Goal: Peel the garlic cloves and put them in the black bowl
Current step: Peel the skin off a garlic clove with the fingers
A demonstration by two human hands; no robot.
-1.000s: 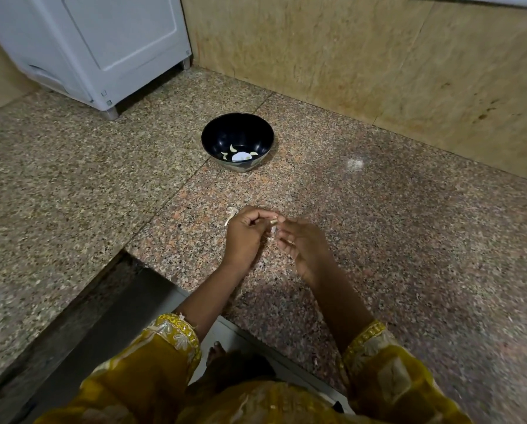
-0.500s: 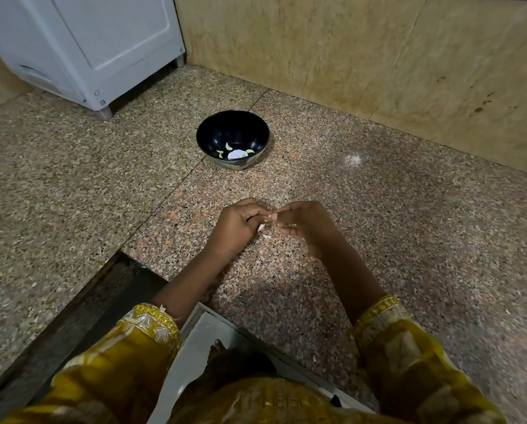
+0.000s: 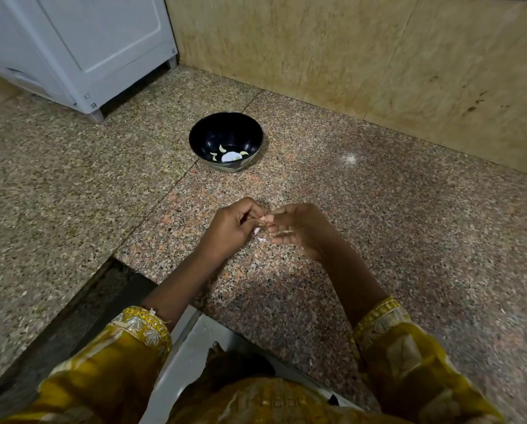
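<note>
The garlic clove (image 3: 264, 220) is pinched by left hand (image 3: 231, 231) and right hand (image 3: 300, 229). If its skin tears abruptly, it may be dropped past the counter's (image 3: 409, 240) front edge.

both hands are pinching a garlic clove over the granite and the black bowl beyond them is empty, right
Not quite. The black bowl is not empty: the head view shows a few pale peeled cloves lying at its bottom. The rest holds: the left hand and right hand both pinch a garlic clove between them over the granite surface.
</note>
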